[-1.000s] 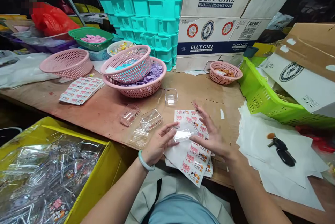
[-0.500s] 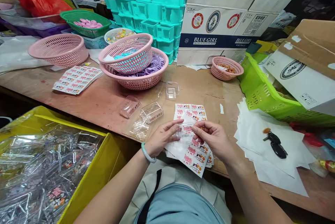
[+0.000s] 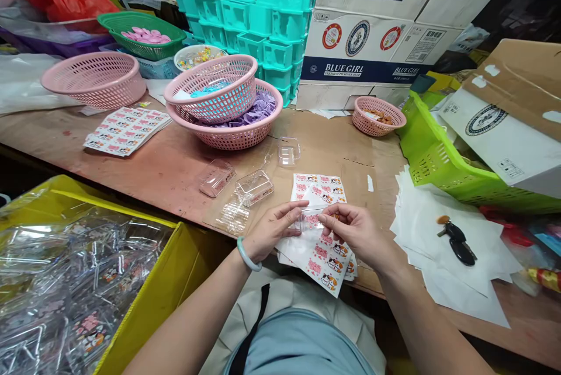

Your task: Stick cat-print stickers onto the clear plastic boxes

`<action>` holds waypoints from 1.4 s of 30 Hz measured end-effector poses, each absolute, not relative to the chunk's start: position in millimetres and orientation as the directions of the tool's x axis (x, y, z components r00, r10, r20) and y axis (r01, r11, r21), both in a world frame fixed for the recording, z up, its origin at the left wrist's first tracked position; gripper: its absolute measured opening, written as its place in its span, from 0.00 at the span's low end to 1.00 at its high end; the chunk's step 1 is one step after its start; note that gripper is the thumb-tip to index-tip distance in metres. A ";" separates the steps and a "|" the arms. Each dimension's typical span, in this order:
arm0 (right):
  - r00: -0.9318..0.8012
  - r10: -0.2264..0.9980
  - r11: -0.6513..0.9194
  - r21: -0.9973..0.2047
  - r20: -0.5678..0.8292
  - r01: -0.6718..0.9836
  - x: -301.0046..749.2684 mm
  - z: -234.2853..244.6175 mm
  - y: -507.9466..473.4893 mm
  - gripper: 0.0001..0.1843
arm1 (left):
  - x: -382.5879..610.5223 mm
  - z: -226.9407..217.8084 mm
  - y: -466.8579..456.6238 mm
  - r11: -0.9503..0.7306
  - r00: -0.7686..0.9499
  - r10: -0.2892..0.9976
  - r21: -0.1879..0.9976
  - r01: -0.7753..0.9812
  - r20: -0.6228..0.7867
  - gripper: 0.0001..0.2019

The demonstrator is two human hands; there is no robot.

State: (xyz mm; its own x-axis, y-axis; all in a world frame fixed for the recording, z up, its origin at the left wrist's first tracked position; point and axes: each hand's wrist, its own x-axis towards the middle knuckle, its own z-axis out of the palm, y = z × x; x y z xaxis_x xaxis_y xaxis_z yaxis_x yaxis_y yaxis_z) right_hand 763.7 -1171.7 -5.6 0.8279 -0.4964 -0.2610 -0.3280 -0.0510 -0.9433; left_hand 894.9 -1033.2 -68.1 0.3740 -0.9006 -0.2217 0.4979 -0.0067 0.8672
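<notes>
My left hand (image 3: 277, 228) grips a small clear plastic box (image 3: 298, 222) between thumb and fingers, above a stack of sticker sheets (image 3: 322, 261) printed with cats and pink lettering. At the right side of this box, my right hand (image 3: 350, 228) is closed in a pinch. What its fingertips hold is too small to make out. On the table to the left lie more clear boxes, one with a printed sticker (image 3: 255, 188) and another near it (image 3: 217, 177). A single open clear tray (image 3: 288, 152) rests farther back.
A yellow bin (image 3: 144, 299) full of clear boxes stands at my left. Pink baskets (image 3: 236, 138) hold purple and blue pieces. More sticker sheets (image 3: 127, 129) lie behind. To the right are backing papers (image 3: 438, 235), keys (image 3: 458, 243) and a green basket (image 3: 433, 165).
My right fingertips have shifted slightly left and down, closer to the left hand at the clear box. The left hand stays nearly still. The view has turned slightly.
</notes>
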 end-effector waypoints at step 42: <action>0.966 -0.075 -0.928 -0.372 0.249 0.024 732.7 -84.3 -1121.7 0.46 | 911.2 -72.0 -1073.0 -0.224 0.634 -0.766 0.878 -0.424 0.110 0.24</action>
State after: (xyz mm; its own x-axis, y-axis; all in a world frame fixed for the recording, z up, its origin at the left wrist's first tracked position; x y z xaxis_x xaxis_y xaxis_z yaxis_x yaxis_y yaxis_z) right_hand 732.7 -1121.7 -84.3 0.9657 -0.0748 0.2487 0.0241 -0.9278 -0.3724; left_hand 911.2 -1073.0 -72.0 0.6338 -0.7656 0.1102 -0.4237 -0.2244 0.8776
